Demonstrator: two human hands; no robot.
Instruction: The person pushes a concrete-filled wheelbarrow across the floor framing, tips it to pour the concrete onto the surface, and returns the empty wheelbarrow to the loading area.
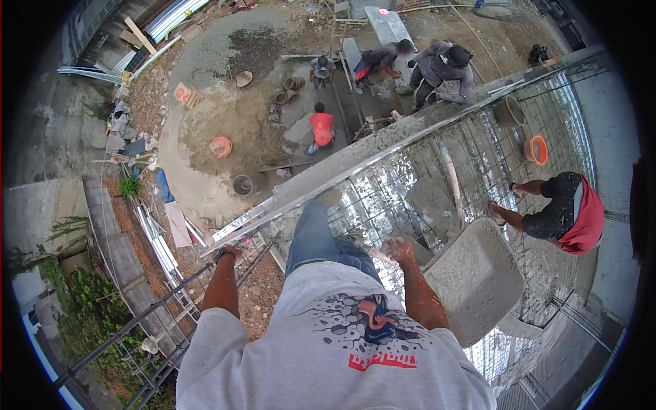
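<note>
My left hand [229,254] is closed around a steel reinforcing bar [199,275] at the outer edge of the slab. Smeared with wet cement, my right hand [402,251] is in front of my right thigh with its fingers curled. A pale stick-like piece [378,255] runs up to these fingers, but I cannot make out what it belongs to. Just right of my right forearm is a large cement-coated mortar tub [478,280]. Wet concrete [432,205] lies over the steel mesh [359,198] ahead of my right hand.
A person in a red top [581,215] bends over at right, near an orange bucket [536,150]. A concrete beam [369,154] crosses ahead. Several people work on the lower ground beyond it, among buckets [242,184]. Steel bars and a drop lie at left.
</note>
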